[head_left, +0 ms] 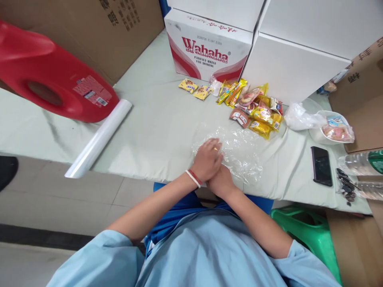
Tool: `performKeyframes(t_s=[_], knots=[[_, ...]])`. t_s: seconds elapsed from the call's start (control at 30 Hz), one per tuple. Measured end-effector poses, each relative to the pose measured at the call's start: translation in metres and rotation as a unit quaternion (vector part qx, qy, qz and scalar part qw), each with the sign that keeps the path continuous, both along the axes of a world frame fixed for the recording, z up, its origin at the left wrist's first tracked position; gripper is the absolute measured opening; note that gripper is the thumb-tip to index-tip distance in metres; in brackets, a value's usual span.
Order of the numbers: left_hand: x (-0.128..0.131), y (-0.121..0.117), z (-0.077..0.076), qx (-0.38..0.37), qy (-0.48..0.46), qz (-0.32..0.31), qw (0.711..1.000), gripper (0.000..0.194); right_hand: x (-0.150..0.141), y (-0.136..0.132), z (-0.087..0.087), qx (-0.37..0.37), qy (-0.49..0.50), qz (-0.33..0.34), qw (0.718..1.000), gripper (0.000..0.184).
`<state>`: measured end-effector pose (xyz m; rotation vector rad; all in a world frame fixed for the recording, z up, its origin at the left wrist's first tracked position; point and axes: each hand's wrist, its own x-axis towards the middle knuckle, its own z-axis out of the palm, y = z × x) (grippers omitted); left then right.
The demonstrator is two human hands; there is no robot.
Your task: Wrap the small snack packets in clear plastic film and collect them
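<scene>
My left hand (207,158), with a red and white band on its wrist, rests knuckles up on a crumpled sheet of clear plastic film (242,153) near the table's front edge. Its fingers are bent down and pressed together on the film. My right hand (222,182) lies crossed under the left one, and its fingers are hidden. A pile of snack packets (260,113) in yellow, red and brown wrappers lies just beyond the film. Two small yellow packets (194,88) lie further left.
A roll of clear film (98,137) lies at the left beside a big red jug (54,79). A Wahaha carton (209,48) and white boxes (299,63) stand behind. At the right are a bowl of snacks (330,131), a black phone (321,165), bottles (359,163) and a green stool (311,231).
</scene>
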<state>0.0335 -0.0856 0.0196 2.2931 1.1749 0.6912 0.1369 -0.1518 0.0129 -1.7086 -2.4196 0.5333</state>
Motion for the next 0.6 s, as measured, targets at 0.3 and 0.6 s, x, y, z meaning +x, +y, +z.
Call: performKeyframes(t_s=[0.3, 0.6], knots=[[-0.026, 0.052, -0.024, 0.014, 0.233, 0.062, 0.970, 0.066, 0.031, -0.072, 0.015, -0.046, 0.159, 0.015, 0.986, 0.042], [-0.023, 0.052, -0.020, -0.003, 0.256, 0.039, 0.966, 0.080, 0.164, 0.032, 0.080, -0.158, 0.212, 0.001, 0.964, 0.032]])
